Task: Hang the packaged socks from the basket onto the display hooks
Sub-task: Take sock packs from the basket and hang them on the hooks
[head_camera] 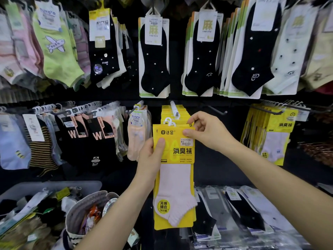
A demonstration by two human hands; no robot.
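I hold a yellow sock package with a pale pink sock in front of the display, just below a white-tipped display hook. My left hand grips its left edge, thumb on the front. My right hand pinches the top right corner near the white plastic hangers. More yellow packs of the same kind hang on that hook behind. The grey basket with mixed sock packs sits at the lower left.
Rows of hanging socks fill the wall above and to both sides. An empty hook sticks out right of my hands. A matching yellow stack hangs at the right. A bag stands beside the basket. Flat wrapped socks lie below right.
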